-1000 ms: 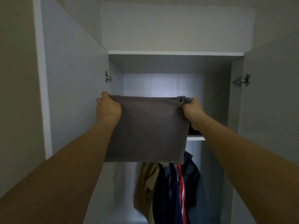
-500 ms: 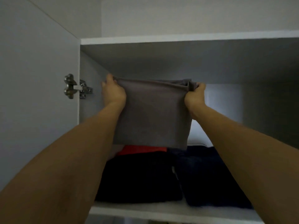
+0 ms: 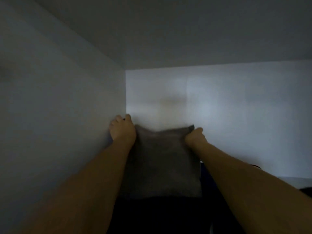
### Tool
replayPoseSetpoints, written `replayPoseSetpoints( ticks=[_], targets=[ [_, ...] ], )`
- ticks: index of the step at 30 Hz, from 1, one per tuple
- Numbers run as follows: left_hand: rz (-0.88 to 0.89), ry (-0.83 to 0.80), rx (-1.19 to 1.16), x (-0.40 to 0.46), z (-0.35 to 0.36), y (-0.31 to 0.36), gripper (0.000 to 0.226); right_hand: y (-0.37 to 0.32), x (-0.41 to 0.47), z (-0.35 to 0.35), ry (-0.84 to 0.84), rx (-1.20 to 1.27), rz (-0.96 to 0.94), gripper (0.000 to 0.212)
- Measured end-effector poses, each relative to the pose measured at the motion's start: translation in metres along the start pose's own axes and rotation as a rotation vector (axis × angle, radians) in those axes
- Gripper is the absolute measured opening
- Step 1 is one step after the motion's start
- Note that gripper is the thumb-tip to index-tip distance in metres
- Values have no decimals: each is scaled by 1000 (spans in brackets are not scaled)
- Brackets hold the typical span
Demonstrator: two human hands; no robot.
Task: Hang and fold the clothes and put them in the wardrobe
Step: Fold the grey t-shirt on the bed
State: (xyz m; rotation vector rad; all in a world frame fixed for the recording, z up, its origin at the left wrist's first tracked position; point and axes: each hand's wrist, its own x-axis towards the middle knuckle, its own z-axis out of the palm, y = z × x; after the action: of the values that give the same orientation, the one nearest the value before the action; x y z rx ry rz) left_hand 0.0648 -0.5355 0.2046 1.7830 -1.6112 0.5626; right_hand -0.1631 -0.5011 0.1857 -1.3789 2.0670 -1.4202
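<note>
The folded grey garment [image 3: 162, 159] lies deep in the wardrobe compartment, over dark clothes [image 3: 160, 215], close to the left side wall [image 3: 67, 115]. The left hand [image 3: 122, 130] grips its far left corner and the right hand [image 3: 195, 137] pinches its far right corner.

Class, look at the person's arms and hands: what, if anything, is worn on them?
Nothing shows. The left hand and right hand are bare, without gloves, and both forearms are uncovered, with no sleeves in view. The picture is too dim and blurred to rule out a ring.
</note>
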Motion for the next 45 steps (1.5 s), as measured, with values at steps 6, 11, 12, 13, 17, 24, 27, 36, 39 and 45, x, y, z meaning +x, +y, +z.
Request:
replayPoseSetpoints(
  ticks=[6, 11, 12, 13, 17, 24, 27, 36, 39, 45],
  targets=[
    [217, -305, 122, -20, 118, -1, 40, 75, 16, 59, -173, -318, 105, 53],
    [202, -648, -73, -35, 142, -6, 48, 83, 1, 55, -33, -713, -205, 56],
    [224, -674, -85, -40, 145, -10, 52, 82, -1, 56, -19, -809, -282, 63],
    [263, -705, -64, -46, 148, -15, 54, 81, -3, 58, -61, -854, -315, 68],
    [331, -709, 31, -54, 160, -25, 51, 85, -3, 74, -433, -871, -247, 73],
    [254, -732, 10, -54, 160, -24, 56, 91, 3, 78, -484, -843, -185, 71],
    [213, -761, 27, -55, 146, -19, 61, 82, 0, 70, -495, -883, -203, 70],
    [347, -535, -64, -66, 15, 36, 60, 28, -49, -42, -412, -663, -319, 63],
    [441, -457, -102, -91, -23, 62, 62, 27, -76, -94, -312, -639, -316, 62],
    [575, -419, -244, -149, -87, 123, 60, 44, -150, -202, -132, -665, -232, 59]
  ],
)
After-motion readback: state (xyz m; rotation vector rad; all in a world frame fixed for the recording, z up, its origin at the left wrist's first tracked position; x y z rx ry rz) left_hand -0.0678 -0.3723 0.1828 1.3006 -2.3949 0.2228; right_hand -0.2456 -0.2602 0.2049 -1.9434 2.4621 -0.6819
